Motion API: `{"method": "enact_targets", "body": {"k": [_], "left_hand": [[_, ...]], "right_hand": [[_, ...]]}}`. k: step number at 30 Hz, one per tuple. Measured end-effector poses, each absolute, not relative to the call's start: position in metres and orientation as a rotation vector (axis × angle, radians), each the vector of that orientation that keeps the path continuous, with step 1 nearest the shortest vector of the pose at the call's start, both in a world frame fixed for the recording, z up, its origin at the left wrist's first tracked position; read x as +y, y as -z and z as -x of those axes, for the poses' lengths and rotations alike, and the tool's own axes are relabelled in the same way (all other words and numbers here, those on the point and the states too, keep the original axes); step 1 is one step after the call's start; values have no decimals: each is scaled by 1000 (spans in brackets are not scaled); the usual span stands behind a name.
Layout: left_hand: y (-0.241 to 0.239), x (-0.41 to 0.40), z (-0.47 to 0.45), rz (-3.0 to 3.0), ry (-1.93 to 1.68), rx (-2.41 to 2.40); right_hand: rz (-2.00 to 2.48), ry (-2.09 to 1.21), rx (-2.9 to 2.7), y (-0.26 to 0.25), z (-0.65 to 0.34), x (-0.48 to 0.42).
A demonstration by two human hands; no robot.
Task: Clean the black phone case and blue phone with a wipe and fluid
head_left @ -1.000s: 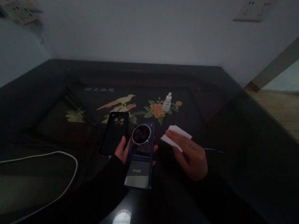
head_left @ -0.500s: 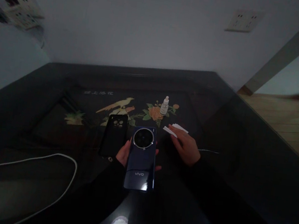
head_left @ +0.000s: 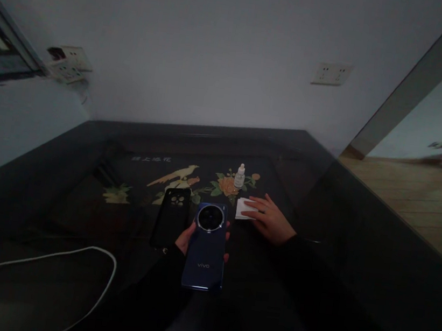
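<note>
My left hand (head_left: 186, 238) grips a dark blue phone (head_left: 206, 250) from underneath, its back up, with a round camera ring and a "vivo" mark showing. To the right, my right hand (head_left: 270, 219) lies flat on the black table (head_left: 356, 248), fingers stretched out over a small white cloth (head_left: 243, 208). A black phone case (head_left: 171, 217) lies just left of the phone. A small white dropper bottle (head_left: 239, 175) stands beyond the cloth.
The table has a painted bird and flowers (head_left: 187, 177) under glass. A white cable (head_left: 70, 259) loops across the near left. Wall sockets (head_left: 331, 73) sit on the far wall, more (head_left: 70, 57) at the left. A wooden floor (head_left: 424, 197) lies beyond the table's right edge.
My right hand has lowered the white cloth onto the table and flattened over it. The phone has tilted flatter in my left hand. The view has tipped upward.
</note>
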State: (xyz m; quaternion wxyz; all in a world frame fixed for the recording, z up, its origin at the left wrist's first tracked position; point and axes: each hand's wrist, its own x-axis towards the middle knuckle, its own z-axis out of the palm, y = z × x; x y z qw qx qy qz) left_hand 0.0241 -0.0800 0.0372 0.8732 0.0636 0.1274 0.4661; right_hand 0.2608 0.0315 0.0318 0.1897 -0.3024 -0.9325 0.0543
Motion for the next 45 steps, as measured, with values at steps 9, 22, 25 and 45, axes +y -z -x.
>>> {"method": "enact_targets", "body": {"k": [9, 22, 25, 45], "left_hand": [[-42, -86, -29, -145, -1067, 362], [-63, -73, -40, -637, -1576, 987], [-63, -70, -37, -705, -1597, 1126], [-87, -65, -13, -650, -1292, 1027]], "right_hand": [[930, -352, -2486, -32, -271, 23], [963, -686, -2155, -96, -178, -82], [1029, -601, -2231, -90, -170, -87], [927, -1606, -1240, -53, -189, -40]]}}
